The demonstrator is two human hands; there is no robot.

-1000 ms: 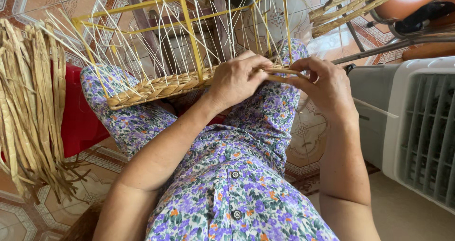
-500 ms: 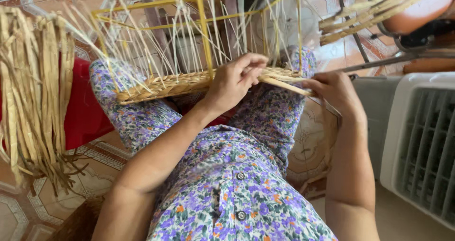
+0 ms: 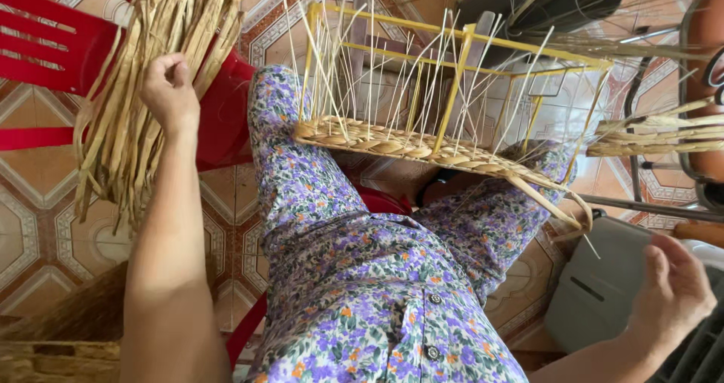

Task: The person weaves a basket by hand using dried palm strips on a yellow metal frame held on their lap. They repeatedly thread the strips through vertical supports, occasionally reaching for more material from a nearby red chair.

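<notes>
A yellow wire basket frame (image 3: 455, 81) rests on my knees, with thin upright stakes and a woven straw band (image 3: 392, 145) around its lower edge. A loose strip end (image 3: 554, 202) trails off the band to the right. My left hand (image 3: 170, 89) has reached out to the left and is curled around strands in a thick bundle of dried straw strips (image 3: 128, 127), which hangs over a red chair (image 3: 45, 44). My right hand (image 3: 671, 292) hovers low on the right, away from the frame, fingers loose and holding nothing.
A grey and white appliance (image 3: 603, 292) stands by my right knee. More straw strips (image 3: 656, 134) lie across metal bars at the right. A woven item (image 3: 45, 353) sits at the bottom left on the patterned tiled floor (image 3: 45, 232).
Both hands have left the woven band. My left hand swung out left to the straw bundle. My right hand dropped down to the right, letting go of the strip.
</notes>
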